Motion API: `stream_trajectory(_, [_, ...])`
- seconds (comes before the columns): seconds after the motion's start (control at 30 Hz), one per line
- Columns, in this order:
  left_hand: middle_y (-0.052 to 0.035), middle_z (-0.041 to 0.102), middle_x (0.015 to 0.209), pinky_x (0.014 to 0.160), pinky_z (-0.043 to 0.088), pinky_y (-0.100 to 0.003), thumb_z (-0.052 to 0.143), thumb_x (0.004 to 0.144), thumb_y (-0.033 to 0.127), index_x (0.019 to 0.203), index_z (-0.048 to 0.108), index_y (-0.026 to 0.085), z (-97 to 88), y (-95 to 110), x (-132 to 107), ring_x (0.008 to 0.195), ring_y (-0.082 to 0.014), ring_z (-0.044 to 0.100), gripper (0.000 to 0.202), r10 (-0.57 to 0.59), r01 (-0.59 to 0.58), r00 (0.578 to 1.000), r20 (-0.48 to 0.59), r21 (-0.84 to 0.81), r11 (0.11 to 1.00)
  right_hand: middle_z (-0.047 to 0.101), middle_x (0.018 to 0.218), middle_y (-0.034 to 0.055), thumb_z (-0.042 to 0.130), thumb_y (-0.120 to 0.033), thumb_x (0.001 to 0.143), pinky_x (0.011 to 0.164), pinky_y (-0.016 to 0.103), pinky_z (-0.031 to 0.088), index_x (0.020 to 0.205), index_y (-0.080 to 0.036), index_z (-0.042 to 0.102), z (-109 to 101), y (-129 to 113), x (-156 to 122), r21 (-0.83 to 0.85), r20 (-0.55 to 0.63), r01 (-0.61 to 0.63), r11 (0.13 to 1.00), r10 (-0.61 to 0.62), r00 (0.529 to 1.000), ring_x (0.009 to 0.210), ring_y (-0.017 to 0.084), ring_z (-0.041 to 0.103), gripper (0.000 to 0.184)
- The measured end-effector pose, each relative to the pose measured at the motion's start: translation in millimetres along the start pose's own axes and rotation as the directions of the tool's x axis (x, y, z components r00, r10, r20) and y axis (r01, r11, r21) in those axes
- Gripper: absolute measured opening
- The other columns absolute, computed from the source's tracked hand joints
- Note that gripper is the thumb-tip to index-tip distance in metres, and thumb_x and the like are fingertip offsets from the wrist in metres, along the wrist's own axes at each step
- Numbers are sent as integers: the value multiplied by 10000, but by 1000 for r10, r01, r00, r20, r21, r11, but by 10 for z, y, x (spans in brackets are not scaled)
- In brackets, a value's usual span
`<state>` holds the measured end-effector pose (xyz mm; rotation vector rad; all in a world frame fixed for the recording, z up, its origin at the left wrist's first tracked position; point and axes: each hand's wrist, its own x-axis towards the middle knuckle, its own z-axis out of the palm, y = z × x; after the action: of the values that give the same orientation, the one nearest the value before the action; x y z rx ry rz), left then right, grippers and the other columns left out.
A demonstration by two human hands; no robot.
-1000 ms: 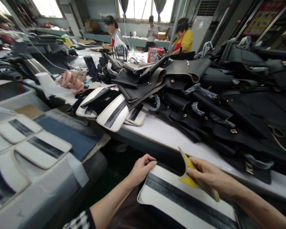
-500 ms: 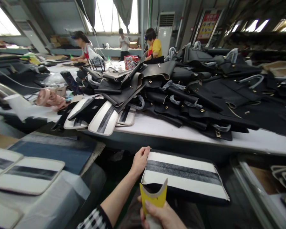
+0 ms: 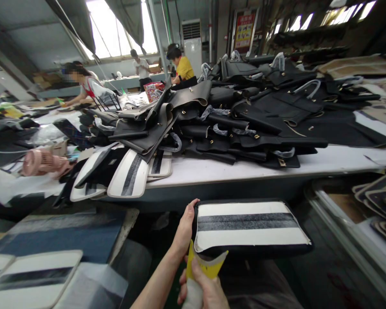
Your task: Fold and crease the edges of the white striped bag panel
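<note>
A flat white panel with a dark grey stripe and black edging (image 3: 241, 238) lies before me, its long side running left to right. My left hand (image 3: 183, 231) grips it at the left edge, thumb towards the top corner. Below the panel's lower left corner, my right hand (image 3: 209, 289) is closed around a yellow tool with a concave front edge and a pale handle (image 3: 212, 268). The tool's left tip comes close to the panel's corner and my left wrist; whether it touches is unclear.
Black leather-like bag pieces (image 3: 225, 137) are heaped on the white-topped table (image 3: 186, 171) ahead. More striped panels (image 3: 35, 274) lie at lower left near a blue board (image 3: 61, 234). A pink motor (image 3: 43, 163) stands on the left. Stacked pieces (image 3: 381, 197) sit right. Several people work beyond.
My view has turned to the right. The yellow tool has moved left and tilted beside the panel's lower left corner. My left hand has shifted lower along the panel's edge.
</note>
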<state>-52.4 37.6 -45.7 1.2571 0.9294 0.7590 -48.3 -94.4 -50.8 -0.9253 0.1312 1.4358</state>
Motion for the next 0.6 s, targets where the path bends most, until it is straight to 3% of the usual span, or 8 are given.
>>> stream_trajectory(0.13, [-67, 567, 1337, 1095, 323, -369, 356, 936, 646, 1287, 562, 233, 2, 41, 68, 1247, -236, 492, 579, 31, -38, 998, 54, 134, 990, 649, 584, 50, 757, -704, 615, 427, 240, 415, 952, -95, 702, -8, 91, 50, -22, -45, 32, 999, -33, 998, 383, 119, 527, 698])
stream_trajectory(0.3, [-59, 586, 1282, 994, 381, -345, 327, 968, 592, 1247, 557, 239, 39, 84, 93, 1154, -217, 530, 506, 57, -76, 995, 85, 242, 967, 612, 475, 103, 629, -807, 658, 473, 232, 403, 685, -83, 711, -36, 131, 92, -189, -84, -18, 982, 2, 996, 438, 155, 574, 729])
stream_trajectory(0.4, [-46, 613, 1210, 951, 395, -336, 340, 974, 566, 1225, 560, 245, 65, 104, 89, 1098, -210, 551, 463, 62, -82, 995, 78, 283, 956, 637, 495, 127, 576, -841, 666, 488, 237, 411, 680, -92, 720, -14, 145, 92, -222, -127, -17, 975, -12, 992, 450, 161, 577, 762])
stream_trajectory(0.6, [-46, 626, 1174, 950, 388, -340, 352, 975, 545, 1207, 574, 236, 85, 133, 89, 1089, -218, 557, 445, 74, -82, 997, 36, 346, 935, 613, 432, 80, 572, -869, 617, 473, 280, 436, 639, -180, 697, 47, 265, 114, -184, -203, -6, 983, -32, 979, 402, 190, 561, 701])
